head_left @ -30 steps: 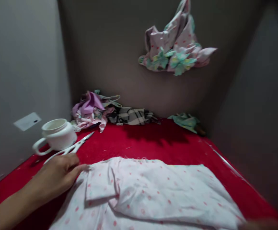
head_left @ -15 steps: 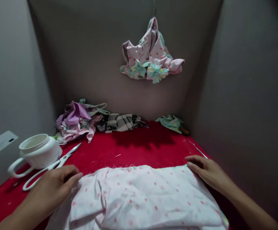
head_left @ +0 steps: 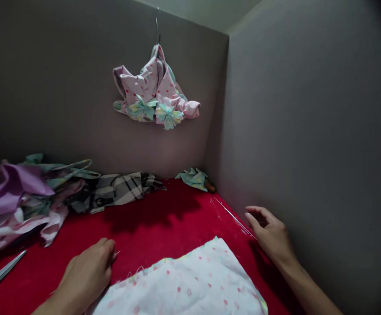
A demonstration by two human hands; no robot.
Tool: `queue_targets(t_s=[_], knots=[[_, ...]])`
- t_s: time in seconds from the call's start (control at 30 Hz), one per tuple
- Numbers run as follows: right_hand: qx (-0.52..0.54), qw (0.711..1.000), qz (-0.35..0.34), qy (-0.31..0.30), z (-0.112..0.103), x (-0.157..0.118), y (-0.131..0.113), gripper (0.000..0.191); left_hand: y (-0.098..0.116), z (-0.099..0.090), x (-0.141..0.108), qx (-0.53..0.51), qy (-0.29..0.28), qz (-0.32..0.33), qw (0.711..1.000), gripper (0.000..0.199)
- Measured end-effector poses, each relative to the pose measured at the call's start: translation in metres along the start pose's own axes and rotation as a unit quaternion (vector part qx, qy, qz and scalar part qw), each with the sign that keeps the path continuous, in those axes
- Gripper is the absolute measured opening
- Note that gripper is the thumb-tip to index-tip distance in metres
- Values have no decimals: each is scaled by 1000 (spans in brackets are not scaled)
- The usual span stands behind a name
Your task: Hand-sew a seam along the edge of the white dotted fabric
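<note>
White cloth with pink dots (head_left: 190, 280) lies on the red surface (head_left: 144, 236) at the bottom centre. At its left edge, my left hand (head_left: 90, 271) has its fingers pinched together, with a thin pale bit showing at the fingertips, too small to name. My right hand (head_left: 271, 232) is off the cloth's right side, thumb and fingers apart and holding nothing. A thin metal tool (head_left: 233, 215) lies just left of its fingertips, along the surface's right edge.
Scissor blades (head_left: 1, 275) show at the left edge. Fabric scraps (head_left: 22, 188) and plaid cloth (head_left: 120, 190) lie at the back left, a green cloth (head_left: 193, 178) at the back right. A dotted garment (head_left: 156, 89) hangs on the back wall (head_left: 79, 131).
The view has turned right, and the white pot has left it. My right hand has moved off the cloth towards the thin tool. My left hand's fingers have closed near the small pale bit.
</note>
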State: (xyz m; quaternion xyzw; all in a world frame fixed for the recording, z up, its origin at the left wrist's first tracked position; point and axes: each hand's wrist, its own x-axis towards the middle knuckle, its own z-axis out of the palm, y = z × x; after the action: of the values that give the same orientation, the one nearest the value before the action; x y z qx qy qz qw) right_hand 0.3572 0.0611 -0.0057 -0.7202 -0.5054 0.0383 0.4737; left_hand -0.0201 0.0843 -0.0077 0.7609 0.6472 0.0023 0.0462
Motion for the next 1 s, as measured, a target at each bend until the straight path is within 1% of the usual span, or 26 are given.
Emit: queue_targets(t_s=[0.1, 0.2, 0.27, 0.33, 0.43, 0.53, 0.63, 0.73, 0.8, 0.9, 0.97, 1.0], knots=[[-37, 999, -25, -20, 5, 6, -3, 25, 1, 6, -3, 29, 1, 4, 1000, 23], [-122, 986, -78, -83, 21, 29, -16, 23, 1, 13, -4, 41, 4, -6, 999, 29], [-148, 977, -100, -119, 39, 54, -27, 19, 1, 17, -4, 30, 7, -11, 999, 35], [-177, 967, -99, -154, 61, 81, -36, 16, 0, 19, -3, 17, 8, -12, 1000, 38], [-213, 953, -84, -200, 96, 110, -44, 26, 1, 19, -2, 12, 11, -20, 1000, 39], [-228, 946, -62, -220, 121, 115, -45, 28, 2, 17, -3, 4, 29, -25, 999, 36], [-225, 948, -41, -223, 133, 107, -44, 28, 3, 15, -3, -7, 50, -23, 998, 30], [-206, 954, -16, -216, 129, 101, -47, 28, 1, 16, -3, -16, 56, -28, 998, 27], [-174, 960, -5, -218, 118, 100, -54, 27, 0, 16, -2, -22, 55, -31, 998, 25], [-93, 968, -5, -231, 91, 91, -72, 29, 0, 15, -2, -20, 55, -27, 998, 24], [-14, 967, -12, -255, 70, 76, -85, 35, 2, 12, -3, -13, 54, -24, 998, 25], [28, 962, -16, -270, 61, 65, -92, 34, 3, 10, -3, -10, 54, -22, 998, 25]])
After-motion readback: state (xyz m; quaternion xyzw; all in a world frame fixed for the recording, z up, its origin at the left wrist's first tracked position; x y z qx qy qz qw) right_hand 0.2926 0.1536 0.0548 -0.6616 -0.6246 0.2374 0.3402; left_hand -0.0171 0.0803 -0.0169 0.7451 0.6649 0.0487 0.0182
